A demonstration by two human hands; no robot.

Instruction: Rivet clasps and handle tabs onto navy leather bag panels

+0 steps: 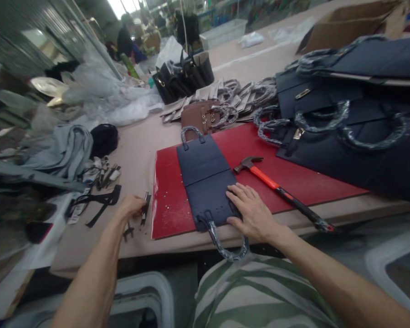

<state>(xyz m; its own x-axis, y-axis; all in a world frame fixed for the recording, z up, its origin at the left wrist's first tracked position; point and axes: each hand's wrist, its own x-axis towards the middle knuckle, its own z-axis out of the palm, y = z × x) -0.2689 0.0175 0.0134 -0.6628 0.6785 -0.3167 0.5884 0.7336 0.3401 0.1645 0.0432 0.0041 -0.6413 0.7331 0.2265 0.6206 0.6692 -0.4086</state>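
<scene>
A flat navy bag panel [205, 175] with wrapped handles at both ends lies on a red mat [259, 150]. My right hand [251, 209] rests flat on its near right corner, fingers spread, beside the near handle [225, 248]. My left hand [132, 206] is closed around a small dark metal tool [145, 208] on the table left of the mat. An orange-handled hammer [276, 187] lies on the mat just right of my right hand.
Stacked navy bags [355, 123] fill the right side. A brown bag [201, 117], loose handle pieces and black bags [182, 75] sit behind the mat. Small tools and black straps [100, 200] lie at left near plastic wrap. A person works far back.
</scene>
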